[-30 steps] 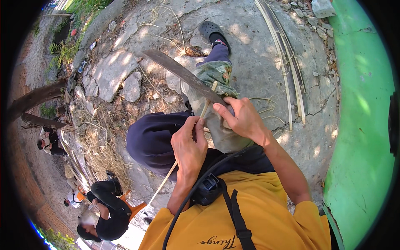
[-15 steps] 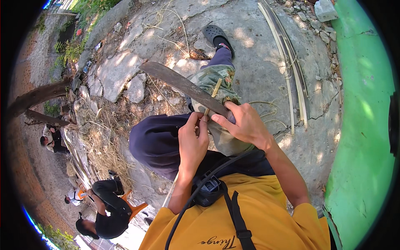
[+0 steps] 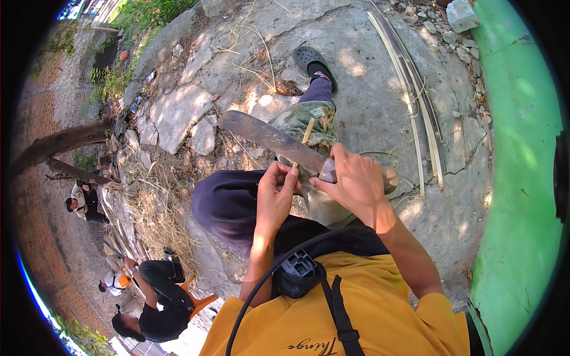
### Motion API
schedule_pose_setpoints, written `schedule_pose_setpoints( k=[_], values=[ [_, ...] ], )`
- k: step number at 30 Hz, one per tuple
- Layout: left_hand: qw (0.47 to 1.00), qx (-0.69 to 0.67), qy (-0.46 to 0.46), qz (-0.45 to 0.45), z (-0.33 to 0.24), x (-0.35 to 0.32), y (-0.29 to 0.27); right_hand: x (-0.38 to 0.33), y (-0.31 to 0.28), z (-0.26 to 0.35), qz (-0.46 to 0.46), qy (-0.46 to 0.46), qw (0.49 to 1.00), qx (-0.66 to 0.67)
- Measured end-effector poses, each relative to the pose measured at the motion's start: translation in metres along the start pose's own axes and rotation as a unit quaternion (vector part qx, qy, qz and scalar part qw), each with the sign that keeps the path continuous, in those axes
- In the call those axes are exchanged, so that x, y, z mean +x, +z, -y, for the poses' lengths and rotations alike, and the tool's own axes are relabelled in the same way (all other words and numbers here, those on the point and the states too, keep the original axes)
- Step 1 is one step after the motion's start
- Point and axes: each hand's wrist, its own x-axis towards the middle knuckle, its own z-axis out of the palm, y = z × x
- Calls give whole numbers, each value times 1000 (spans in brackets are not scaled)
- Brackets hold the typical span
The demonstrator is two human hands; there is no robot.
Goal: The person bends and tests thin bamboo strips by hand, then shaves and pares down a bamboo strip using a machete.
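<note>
My right hand (image 3: 355, 181) grips the handle of a long dark machete (image 3: 270, 137), whose blade reaches up and left over my knee. My left hand (image 3: 274, 196) pinches a thin pale bamboo strip (image 3: 306, 133) right against the blade. The strip's short free end sticks up past the blade over a patterned cloth (image 3: 306, 118) on my leg. Both hands sit close together above my dark trousers (image 3: 228, 202).
Long split bamboo strips (image 3: 415, 113) lie on the cracked concrete ground to the right, beside a green wall (image 3: 522, 178). My sandalled foot (image 3: 312, 62) is stretched ahead. Other people (image 3: 148, 296) sit at the lower left near dry straw (image 3: 154, 219) and stones.
The strip has been drawn back through my left hand: the long tail once hanging below my hands is gone, and only a short end shows above the blade. The machete sits lower.
</note>
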Motion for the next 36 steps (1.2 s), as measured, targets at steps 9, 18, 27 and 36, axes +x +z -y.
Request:
schedule_pose_setpoints(
  k=[9, 18, 27, 36],
  values=[
    [994, -90, -49, 25, -8, -3, 3, -16, 8, -16, -48, -67, 997, 1],
    [995, -75, -20, 57, 2, -7, 27, -33, 10, -56, -5, -34, 998, 61],
    [985, 160, 44, 53, -30, -8, 46, -36, 23, -85, -40, -18, 979, 198],
    [998, 39, 5, 39, -2, -19, 34, -30, 24, -72, -12, -6, 988, 152]
  ],
)
